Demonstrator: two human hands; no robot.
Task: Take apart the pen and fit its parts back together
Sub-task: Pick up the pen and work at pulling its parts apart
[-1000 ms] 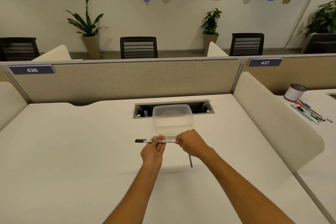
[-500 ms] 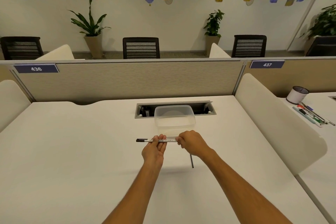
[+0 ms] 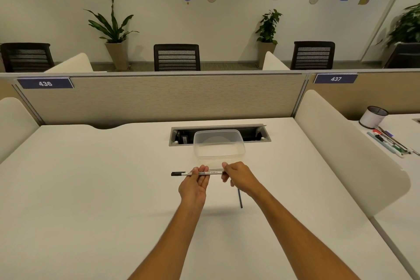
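I hold a thin white pen [image 3: 213,173] with a black cap at its left end, level above the white desk [image 3: 91,188]. My left hand [image 3: 194,185] pinches the barrel near its middle, fingers up. My right hand [image 3: 238,176] grips the pen's right end, which is hidden inside the fingers. A thin dark rod [image 3: 240,199], like a refill, lies on the desk just below my right wrist.
An empty clear plastic tub [image 3: 219,146] stands just behind the pen, in front of a cable slot [image 3: 179,137] in the desk. A fabric partition [image 3: 159,98] closes the back. On the desk to the right are a pen cup [image 3: 372,117] and several markers [image 3: 391,143].
Both hands keep their hold on the pen. The hands and pen have barely moved; only the camera shifted slightly.
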